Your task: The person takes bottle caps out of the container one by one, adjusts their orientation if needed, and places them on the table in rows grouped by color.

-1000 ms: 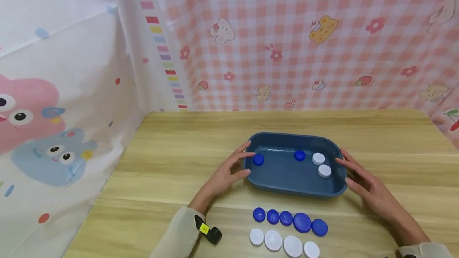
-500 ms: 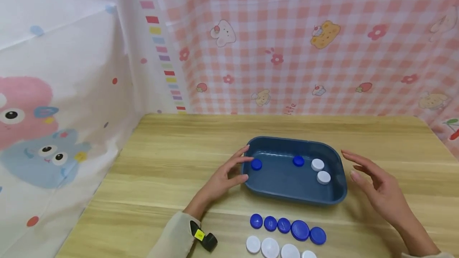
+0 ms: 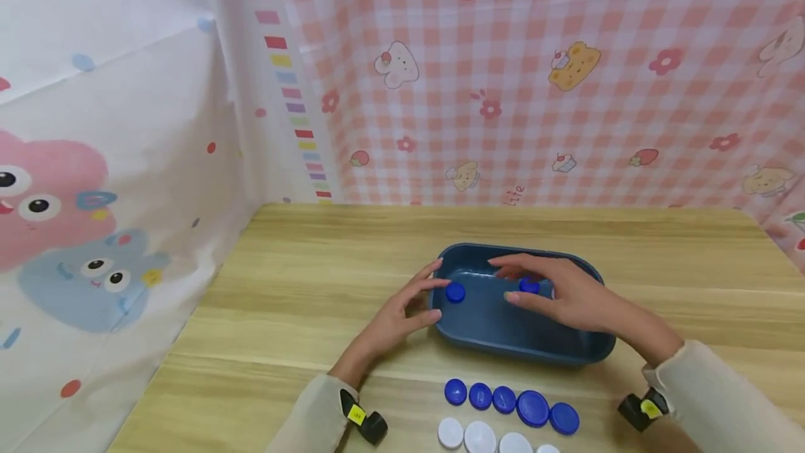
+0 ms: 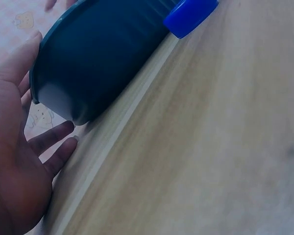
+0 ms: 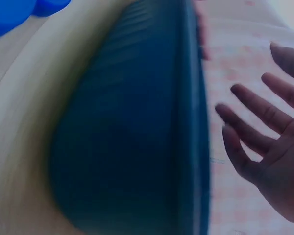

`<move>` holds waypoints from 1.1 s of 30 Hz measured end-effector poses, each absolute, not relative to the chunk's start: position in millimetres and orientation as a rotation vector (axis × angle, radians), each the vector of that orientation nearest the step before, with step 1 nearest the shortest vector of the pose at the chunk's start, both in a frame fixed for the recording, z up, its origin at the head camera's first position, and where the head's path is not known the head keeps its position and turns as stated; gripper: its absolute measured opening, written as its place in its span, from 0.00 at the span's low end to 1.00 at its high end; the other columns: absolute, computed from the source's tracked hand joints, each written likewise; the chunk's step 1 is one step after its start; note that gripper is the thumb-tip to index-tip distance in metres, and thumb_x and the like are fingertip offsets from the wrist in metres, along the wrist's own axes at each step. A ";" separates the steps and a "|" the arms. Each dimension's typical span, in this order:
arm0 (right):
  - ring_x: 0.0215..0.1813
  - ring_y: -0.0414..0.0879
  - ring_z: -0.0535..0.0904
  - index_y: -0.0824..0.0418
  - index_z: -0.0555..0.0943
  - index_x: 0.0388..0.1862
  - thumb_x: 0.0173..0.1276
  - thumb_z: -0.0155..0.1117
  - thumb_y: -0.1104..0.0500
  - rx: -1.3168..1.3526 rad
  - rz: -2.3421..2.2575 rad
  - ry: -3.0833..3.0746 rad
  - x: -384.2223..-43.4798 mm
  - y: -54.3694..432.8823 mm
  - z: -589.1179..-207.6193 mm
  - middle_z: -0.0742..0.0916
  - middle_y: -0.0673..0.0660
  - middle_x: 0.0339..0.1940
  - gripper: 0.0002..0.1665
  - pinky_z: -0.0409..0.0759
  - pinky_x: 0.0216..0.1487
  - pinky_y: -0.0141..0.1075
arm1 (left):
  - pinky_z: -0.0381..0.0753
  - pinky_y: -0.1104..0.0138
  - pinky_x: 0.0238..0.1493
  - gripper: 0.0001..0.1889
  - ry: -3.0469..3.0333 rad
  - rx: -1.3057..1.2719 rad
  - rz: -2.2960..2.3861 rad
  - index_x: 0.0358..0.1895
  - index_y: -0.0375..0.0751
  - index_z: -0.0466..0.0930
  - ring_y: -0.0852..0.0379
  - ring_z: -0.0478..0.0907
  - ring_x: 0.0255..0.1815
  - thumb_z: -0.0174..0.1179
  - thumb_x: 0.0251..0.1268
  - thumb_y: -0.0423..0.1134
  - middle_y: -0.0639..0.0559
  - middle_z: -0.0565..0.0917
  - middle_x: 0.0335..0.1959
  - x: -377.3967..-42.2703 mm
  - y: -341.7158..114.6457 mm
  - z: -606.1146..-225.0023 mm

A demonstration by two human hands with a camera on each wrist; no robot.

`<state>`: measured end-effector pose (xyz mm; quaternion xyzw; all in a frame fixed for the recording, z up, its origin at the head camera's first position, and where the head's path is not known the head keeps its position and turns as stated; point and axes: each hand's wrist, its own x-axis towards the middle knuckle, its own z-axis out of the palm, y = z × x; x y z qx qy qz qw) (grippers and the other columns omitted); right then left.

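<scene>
A dark blue oval-ended tray (image 3: 484,327) lies on the table. My left hand (image 3: 393,317) touches its left end with loosely spread fingers, one fingertip reaching over the rim; in the left wrist view the thumb lies against the rim. Above the tray's right half hovers my right hand (image 3: 560,292), its fingers apart and holding nothing, as the right wrist view confirms. Inside the tray, one blue bottle cap (image 3: 455,292) sits at the left, and another blue cap (image 3: 530,286) shows between the right thumb and fingers. The right hand mostly hides the white caps there.
In front of the tray several blue caps (image 3: 532,408) form a row on the wooden table (image 3: 302,278). Nearer still is a row of white caps (image 3: 480,437), partly cut off by the frame. A checked pink cloth (image 3: 440,124) hangs behind the table.
My right hand has let go of the tray's right end and moved left over its inside. The left hand stays at the left end. The caps look unmoved.
</scene>
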<state>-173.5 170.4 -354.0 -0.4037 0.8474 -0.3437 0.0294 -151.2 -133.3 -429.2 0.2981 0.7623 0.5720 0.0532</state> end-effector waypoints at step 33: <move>0.34 0.40 0.78 0.61 0.71 0.65 0.66 0.66 0.53 -1.067 -0.499 2.324 -232.0 118.6 -341.1 0.83 0.47 0.35 0.31 0.79 0.38 0.37 | 0.55 0.42 0.65 0.24 2.289 0.824 1.736 0.66 0.35 0.68 0.51 0.45 0.76 0.58 0.68 0.33 0.48 0.50 0.76 -144.9 -129.8 -412.2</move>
